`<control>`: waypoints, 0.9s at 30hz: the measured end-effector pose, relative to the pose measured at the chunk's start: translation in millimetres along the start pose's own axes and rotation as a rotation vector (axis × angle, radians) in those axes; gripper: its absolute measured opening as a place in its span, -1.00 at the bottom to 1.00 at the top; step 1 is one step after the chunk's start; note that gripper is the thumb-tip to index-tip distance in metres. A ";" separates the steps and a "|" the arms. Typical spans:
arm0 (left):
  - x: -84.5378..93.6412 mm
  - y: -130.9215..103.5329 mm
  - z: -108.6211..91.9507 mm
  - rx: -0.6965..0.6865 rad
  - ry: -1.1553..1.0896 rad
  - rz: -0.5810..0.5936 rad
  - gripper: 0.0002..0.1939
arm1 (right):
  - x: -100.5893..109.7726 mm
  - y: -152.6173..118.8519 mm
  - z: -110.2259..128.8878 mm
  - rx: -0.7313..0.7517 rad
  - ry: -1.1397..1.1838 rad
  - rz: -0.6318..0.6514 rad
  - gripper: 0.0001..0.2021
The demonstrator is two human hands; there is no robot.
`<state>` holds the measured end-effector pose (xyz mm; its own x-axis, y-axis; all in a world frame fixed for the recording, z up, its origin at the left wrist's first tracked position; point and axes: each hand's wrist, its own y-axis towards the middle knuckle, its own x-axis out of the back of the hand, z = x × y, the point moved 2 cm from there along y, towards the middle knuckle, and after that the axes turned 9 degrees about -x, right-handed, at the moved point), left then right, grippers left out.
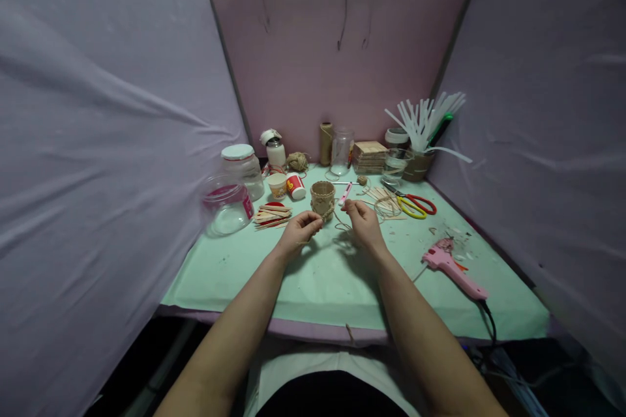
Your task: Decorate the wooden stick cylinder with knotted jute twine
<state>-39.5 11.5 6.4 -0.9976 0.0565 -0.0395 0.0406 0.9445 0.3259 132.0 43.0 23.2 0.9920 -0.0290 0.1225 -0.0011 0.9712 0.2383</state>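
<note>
A small cup wrapped in brown twine (pixel 323 194) stands upright in the middle of the table, a braided band around its lower part. At its lower left, my left hand (pixel 299 233) is closed in a pinch, with a thin end of twine showing beneath it. My right hand (pixel 362 223) is right of the cup, its thumb and fingertips pressed together; whatever lies between them is too small to make out. Loose twine (pixel 342 225) trails from the cup towards the right hand. Just beyond those fingertips lies a pink-and-white cutter (pixel 345 193).
Popsicle sticks (pixel 274 214), paper cups (pixel 296 186) and glass jars (pixel 227 212) stand to the left. On the right are scissors (pixel 415 204), thin wooden sticks (pixel 384 199) and a pink glue gun (pixel 454 268) with its cord. Glue sticks (pixel 425 120) fill a pot behind.
</note>
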 end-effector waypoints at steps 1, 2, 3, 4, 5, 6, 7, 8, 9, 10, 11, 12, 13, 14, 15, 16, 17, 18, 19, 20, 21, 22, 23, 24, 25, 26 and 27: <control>-0.9 -0.4 -1.4 -0.015 0.033 0.009 -0.68 | -1.1 -0.3 0.1 -0.009 0.000 0.042 -0.57; -2.0 -0.8 -2.7 -0.027 0.059 0.021 -0.69 | -2.6 -0.6 0.0 -0.022 0.008 0.092 -0.58; -3.2 -1.3 -3.8 -0.032 0.075 0.037 -0.70 | -4.2 -0.8 -0.4 -0.037 0.025 0.140 -0.60; -4.4 -1.9 -4.6 -0.031 0.081 0.053 -0.70 | -5.6 -1.0 -0.9 -0.053 0.048 0.179 -0.62; -5.4 -2.5 -5.2 -0.019 0.074 0.065 -0.70 | -6.6 -1.0 -1.4 -0.070 0.076 0.208 -0.64; -6.2 -3.1 -5.6 0.003 0.053 0.071 -0.69 | -7.4 -0.9 -1.9 -0.089 0.106 0.229 -0.67; -6.7 -3.8 -5.8 0.037 0.018 0.072 -0.68 | -7.8 -0.8 -2.4 -0.110 0.136 0.243 -0.69; -7.1 -4.5 -5.8 0.084 -0.033 0.074 -0.67 | -8.2 -0.8 -2.8 -0.130 0.163 0.256 -0.71; -7.5 -5.1 -5.5 0.139 -0.096 0.081 -0.65 | -8.6 -1.0 -3.2 -0.148 0.188 0.274 -0.73; -7.9 -5.7 -5.0 0.198 -0.164 0.091 -0.63 | -9.3 -1.5 -3.4 -0.162 0.209 0.298 -0.74; -8.1 -6.2 -4.3 0.251 -0.225 0.105 -0.61 | -10.2 -2.2 -3.6 -0.171 0.225 0.326 -0.75; -8.2 -6.5 -3.5 0.291 -0.272 0.120 -0.60 | -11.3 -3.0 -3.8 -0.173 0.232 0.354 -0.76; -8.1 -6.6 -2.6 0.316 -0.301 0.130 -0.59 | -12.6 -4.1 -4.0 -0.169 0.225 0.380 -0.77; -7.8 -6.5 -1.7 0.327 -0.318 0.133 -0.60 | -14.0 -5.1 -4.2 -0.161 0.207 0.402 -0.78; -7.5 -6.2 -0.6 0.332 -0.328 0.125 -0.62 | -15.3 -6.0 -4.5 -0.147 0.181 0.414 -0.78; -7.2 -6.0 0.4 0.338 -0.337 0.112 -0.64 | -16.4 -6.7 -4.7 -0.129 0.147 0.415 -0.79; -7.1 -5.8 1.3 0.348 -0.347 0.096 -0.66 | -17.3 -7.2 -5.0 -0.106 0.111 0.412 -0.79; -7.2 -5.7 2.0 0.363 -0.359 0.078 -0.67 | -18.1 -7.4 -5.1 -0.079 0.073 0.405 -0.80; -7.4 -5.6 2.4 0.377 -0.368 0.059 -0.69 | -18.5 -7.4 -5.3 -0.050 0.037 0.389 -0.80; -7.7 -5.4 2.5 0.389 -0.375 0.040 -0.71 | -18.5 -7.2 -5.6 -0.024 0.006 0.364 -0.80; -8.0 -5.1 2.3 0.395 -0.378 0.023 -0.73 | -18.2 -6.7 -6.0 -0.004 -0.020 0.332 -0.80; -8.3 -4.7 2.1 0.393 -0.378 0.006 -0.74 | -17.7 -6.2 -6.4 0.010 -0.043 0.297 -0.79; -8.5 -4.2 1.9 0.385 -0.377 -0.011 -0.74 | -17.0 -5.7 -6.8 0.020 -0.063 0.259 -0.79; -8.7 -3.5 1.7 0.369 -0.378 -0.024 -0.74 | -16.3 -5.3 -7.2 0.028 -0.082 0.223 -0.79; -8.9 -2.9 1.8 0.347 -0.377 -0.035 -0.73 | -15.7 -5.1 -7.3 0.040 -0.104 0.194 -0.81; -9.1 -2.2 2.0 0.321 -0.372 -0.044 -0.71 | -15.5 -5.2 -7.1 0.060 -0.127 0.171 -0.83; -9.2 -1.6 2.3 0.291 -0.357 -0.052 -0.70 | -15.5 -5.6 -6.5 0.087 -0.152 0.153 -0.86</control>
<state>-30.2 10.2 4.0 -0.9191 0.0667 -0.3883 0.0563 0.9977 0.0380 117.5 39.6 13.7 0.9492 0.0756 0.3055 -0.1676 0.9431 0.2873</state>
